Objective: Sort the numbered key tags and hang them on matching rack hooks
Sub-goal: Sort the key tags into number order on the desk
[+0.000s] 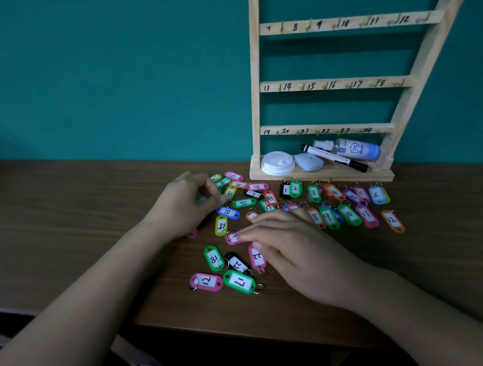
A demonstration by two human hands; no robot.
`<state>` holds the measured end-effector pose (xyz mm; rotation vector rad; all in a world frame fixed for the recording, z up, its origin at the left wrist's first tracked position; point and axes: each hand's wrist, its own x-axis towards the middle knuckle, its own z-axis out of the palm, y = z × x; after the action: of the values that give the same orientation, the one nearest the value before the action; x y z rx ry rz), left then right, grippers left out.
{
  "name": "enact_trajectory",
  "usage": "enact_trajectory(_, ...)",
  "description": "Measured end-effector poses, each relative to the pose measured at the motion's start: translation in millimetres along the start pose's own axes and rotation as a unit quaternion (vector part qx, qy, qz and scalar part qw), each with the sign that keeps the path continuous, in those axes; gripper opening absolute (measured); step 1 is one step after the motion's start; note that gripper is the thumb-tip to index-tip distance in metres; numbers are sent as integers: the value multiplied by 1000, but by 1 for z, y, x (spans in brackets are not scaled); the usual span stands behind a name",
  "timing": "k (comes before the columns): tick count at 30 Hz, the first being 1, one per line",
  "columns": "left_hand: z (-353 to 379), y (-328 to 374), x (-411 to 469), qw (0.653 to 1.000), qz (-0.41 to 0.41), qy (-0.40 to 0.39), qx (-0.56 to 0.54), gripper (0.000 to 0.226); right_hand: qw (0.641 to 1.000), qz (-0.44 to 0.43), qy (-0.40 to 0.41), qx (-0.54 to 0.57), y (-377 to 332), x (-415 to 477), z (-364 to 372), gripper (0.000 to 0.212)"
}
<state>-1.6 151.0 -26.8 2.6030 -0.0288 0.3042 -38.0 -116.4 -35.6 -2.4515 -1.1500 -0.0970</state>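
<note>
Colours: wall (117,77) flat teal; table (68,220) dark brown, wood grain; rack (338,84) pale raw wood, black handwritten numerals. key tags (244,202) all have white inserts with black digits. Shells: 17 tag (238,281) green, 18 tag (213,258) green, 22 tag (257,256) pink, 13 tag (221,225) lime, 23 tag (228,212) blue, 6 tag (376,194) light blue, 8 tag (316,217) orange. lid (277,162) white; marker (334,157) white, black ends; bottle (356,149) white and blue.

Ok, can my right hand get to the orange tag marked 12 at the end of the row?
Probably yes. The orange tag lies flat on the table, apart from the others, to the right of the right hand, with nothing on top of it.
</note>
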Motion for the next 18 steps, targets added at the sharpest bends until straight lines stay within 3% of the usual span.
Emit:
enact_trajectory(2,-8,-2,-1,1000,3,-4,-9,28,1000,10,16,-1,2,0,-4,35)
enact_trajectory(7,-19,-3,-7,997,-3,-80,8,66,999,36,28,-2,10,2,-12,35)
enact_trajectory(11,-23,-7,-9,991,-10,-126,41,78,998,54,37,-11,14,6,-17,33)
enact_trajectory(14,-30,-12,-9,994,-11,-105,36,72,996,76,41,-10,19,9,-22,33)
enact_trajectory(18,-34,-21,-5,999,14,12,-29,33,993,101,59,1,23,13,-26,34)
